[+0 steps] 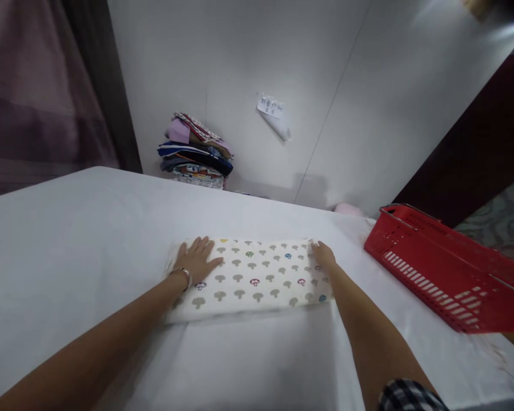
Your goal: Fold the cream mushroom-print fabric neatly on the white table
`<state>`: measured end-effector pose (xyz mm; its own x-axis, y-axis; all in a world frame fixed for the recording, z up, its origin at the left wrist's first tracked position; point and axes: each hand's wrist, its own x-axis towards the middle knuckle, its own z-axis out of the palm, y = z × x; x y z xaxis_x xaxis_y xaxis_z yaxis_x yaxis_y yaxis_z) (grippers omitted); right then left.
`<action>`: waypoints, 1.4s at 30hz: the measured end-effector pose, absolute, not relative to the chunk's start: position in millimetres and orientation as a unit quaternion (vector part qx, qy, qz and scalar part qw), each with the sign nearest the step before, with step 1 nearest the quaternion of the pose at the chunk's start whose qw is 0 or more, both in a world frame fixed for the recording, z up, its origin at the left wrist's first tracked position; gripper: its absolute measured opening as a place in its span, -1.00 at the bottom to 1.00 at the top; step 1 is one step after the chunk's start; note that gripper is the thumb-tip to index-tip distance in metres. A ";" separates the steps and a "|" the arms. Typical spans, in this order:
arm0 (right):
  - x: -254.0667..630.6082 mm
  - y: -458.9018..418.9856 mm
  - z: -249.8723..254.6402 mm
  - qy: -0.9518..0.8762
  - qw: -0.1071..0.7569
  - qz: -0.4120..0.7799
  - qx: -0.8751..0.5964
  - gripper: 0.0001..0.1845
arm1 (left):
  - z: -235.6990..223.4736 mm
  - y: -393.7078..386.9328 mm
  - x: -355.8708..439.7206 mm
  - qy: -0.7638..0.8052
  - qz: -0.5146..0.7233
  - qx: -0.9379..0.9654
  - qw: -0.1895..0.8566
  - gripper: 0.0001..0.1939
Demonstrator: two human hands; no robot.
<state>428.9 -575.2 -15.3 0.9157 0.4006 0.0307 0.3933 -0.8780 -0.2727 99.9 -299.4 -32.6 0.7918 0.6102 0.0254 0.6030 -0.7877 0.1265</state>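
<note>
A folded cream cloth [261, 279] with grey mushrooms and a few coloured ones lies flat as a long rectangle, its near edge slightly blurred. My left hand [197, 260], with a bracelet at the wrist, presses palm-down on its left end, fingers spread. At the far right corner, my right hand [324, 257] has its fingers bent together around the cloth's edge. Part of those fingertips is hidden. Both arms reach in from the near side, the right one with a black-and-white checked sleeve.
The cloth lies on a white-covered table [89, 240]. A red plastic basket [445, 268] with metal handles stands at right. Behind the far edge, folded fabrics [197, 151] are stacked against the white wall, where a paper label [272, 108] hangs. A pinkish curtain [34, 85] is at left.
</note>
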 end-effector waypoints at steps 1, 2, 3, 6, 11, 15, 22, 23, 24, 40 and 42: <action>436.2 -575.1 -15.0 -0.203 0.150 0.015 -0.968 -0.43 | -32.8 -299.8 99.6 0.321 0.031 0.945 0.054 -0.21; 442.6 -574.3 -14.7 -0.202 0.164 0.017 -0.965 -0.44 | -32.4 -300.4 99.4 0.322 0.028 0.945 0.051 -0.21; 447.9 -572.9 -14.4 -0.203 0.179 0.020 -0.962 -0.45 | -31.7 -300.9 99.4 0.323 0.026 0.945 0.049 -0.22; 458.6 -566.9 -15.4 -0.214 0.221 0.026 -0.951 -0.56 | -30.9 -300.8 99.8 0.321 0.027 0.946 0.041 -0.23; 465.0 -562.9 -21.9 -0.238 0.280 0.010 -0.930 -0.68 | -34.6 -297.9 100.4 0.316 0.045 0.947 0.039 -0.25; 465.8 -564.7 -25.1 -0.240 0.306 -0.009 -0.921 -0.71 | -35.4 -297.6 100.9 0.313 0.048 0.948 0.035 -0.26; 466.7 -565.3 -22.6 -0.228 0.331 0.003 -0.916 -0.67 | -36.4 -296.2 100.4 0.313 0.043 0.948 0.030 -0.26; 467.3 -565.6 -21.1 -0.230 0.333 0.015 -0.914 -0.67 | -36.6 -296.0 100.3 0.313 0.042 0.948 0.030 -0.25; 468.1 -565.8 -19.5 -0.233 0.334 0.027 -0.913 -0.67 | -36.8 -295.8 100.2 0.313 0.040 0.948 0.030 -0.25; 472.9 -559.9 -30.9 -0.167 0.332 0.022 -0.928 -0.72 | -38.5 -295.2 99.6 0.309 0.042 0.950 0.027 -0.25; 472.9 -558.6 -30.5 -0.163 0.319 0.028 -0.933 -0.72 | -38.4 -295.2 99.8 0.309 0.043 0.950 0.026 -0.25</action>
